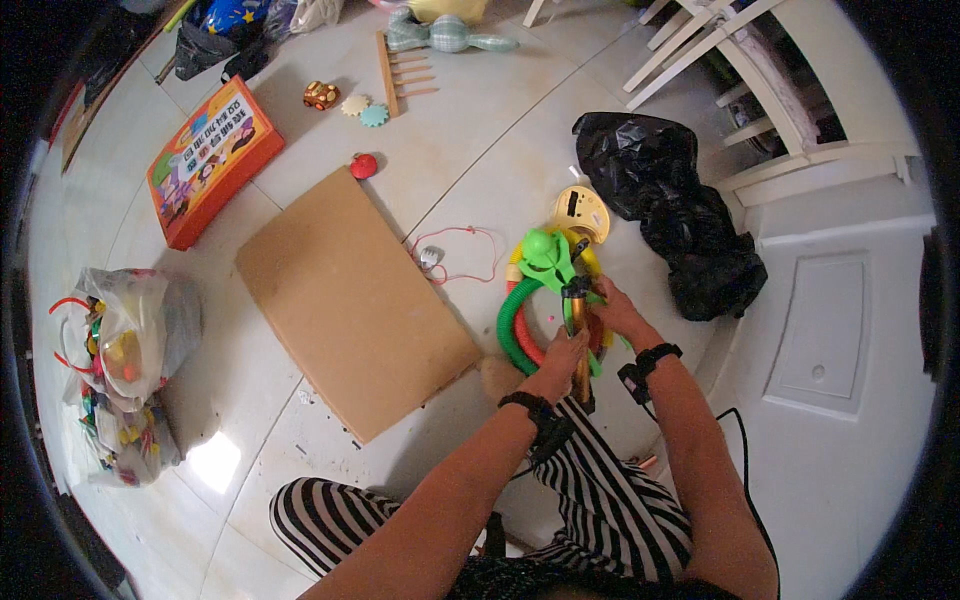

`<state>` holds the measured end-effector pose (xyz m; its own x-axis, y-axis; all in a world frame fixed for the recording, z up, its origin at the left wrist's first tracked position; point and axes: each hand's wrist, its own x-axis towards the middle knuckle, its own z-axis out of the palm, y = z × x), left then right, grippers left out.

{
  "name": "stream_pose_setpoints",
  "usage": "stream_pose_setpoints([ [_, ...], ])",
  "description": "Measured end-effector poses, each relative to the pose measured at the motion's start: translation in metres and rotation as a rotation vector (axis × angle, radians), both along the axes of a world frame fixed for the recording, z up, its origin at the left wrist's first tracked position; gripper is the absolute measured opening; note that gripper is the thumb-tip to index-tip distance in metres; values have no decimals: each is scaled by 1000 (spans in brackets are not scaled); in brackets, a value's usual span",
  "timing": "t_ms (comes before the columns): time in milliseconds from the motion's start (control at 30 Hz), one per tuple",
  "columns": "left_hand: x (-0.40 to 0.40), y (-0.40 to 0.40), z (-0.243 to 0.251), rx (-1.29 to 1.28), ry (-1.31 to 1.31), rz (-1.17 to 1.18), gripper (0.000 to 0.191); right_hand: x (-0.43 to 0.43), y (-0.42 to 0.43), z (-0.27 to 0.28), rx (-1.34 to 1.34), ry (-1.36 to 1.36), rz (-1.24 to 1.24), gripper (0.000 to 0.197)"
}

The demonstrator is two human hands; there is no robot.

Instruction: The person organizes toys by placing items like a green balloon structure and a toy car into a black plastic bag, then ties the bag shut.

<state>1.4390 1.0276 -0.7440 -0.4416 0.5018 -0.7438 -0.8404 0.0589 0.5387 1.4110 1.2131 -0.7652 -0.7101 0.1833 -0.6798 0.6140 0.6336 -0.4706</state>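
My left hand [564, 361] is wrapped around a gold-coloured tube [578, 313] with black end fittings, held tilted over my striped trouser leg. My right hand [624, 313] is at the tube's upper right, its fingers pinched on a bright green plastic toy part [546, 259] that runs behind the tube. Some of those fingers are hidden. Below and around lie corrugated plastic hoses: a green hose [511, 324], a red hose [525, 337] and a yellow hose [592, 260]. A round cream-yellow plastic piece [583, 214] lies just beyond them.
A flat cardboard sheet [352, 307] lies left of centre, beside a red-corded item [430, 257]. A black plastic bag [660, 195] and white furniture [817, 161] flank the right. Further left are an orange box [214, 161] and clear bags of toys [131, 360]. A wooden rake-like piece [388, 75] lies farther off.
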Motion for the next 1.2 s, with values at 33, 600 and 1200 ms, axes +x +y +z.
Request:
stream_pose_setpoints([
  [33, 3, -2, -3, 23, 98, -43, 40, 2, 6, -11, -13, -9, 27, 76],
  [600, -55, -137, 42, 366, -322, 633, 63, -69, -15, 14, 97, 563, -176, 38],
  [1200, -220, -70, 69, 448, -139, 299, 67, -182, 102, -73, 584, -80, 333, 35],
])
